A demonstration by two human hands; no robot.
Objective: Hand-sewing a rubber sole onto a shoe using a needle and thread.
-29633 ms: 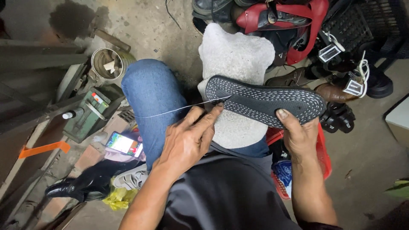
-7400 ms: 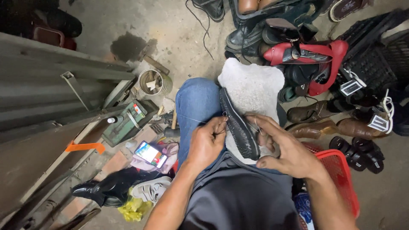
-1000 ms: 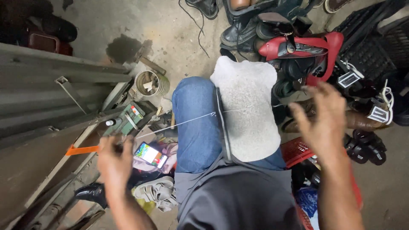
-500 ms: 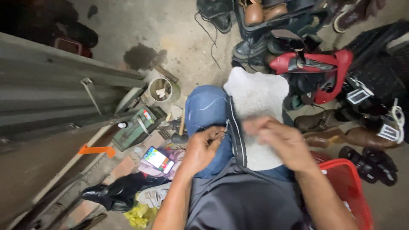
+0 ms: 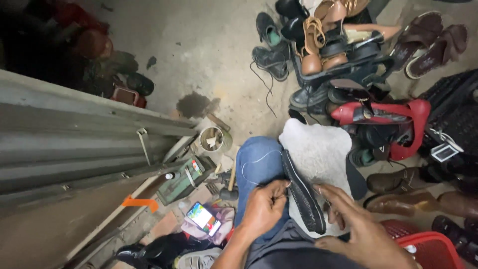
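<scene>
Dark shoe sole (image 5: 302,198) edge-up on lap

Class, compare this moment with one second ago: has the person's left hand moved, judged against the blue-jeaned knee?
Yes. The left hand has come in from out over the clutter beside the blue-jeaned knee to the black shoe sole on the lap.

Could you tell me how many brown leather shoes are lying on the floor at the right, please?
2: one brown shoe beside the knee, another brown shoe just below it. More may be hidden in the pile.

shoes (image 5: 348,55) crowd right, bare floor (image 5: 209,45) perhaps ahead
</scene>
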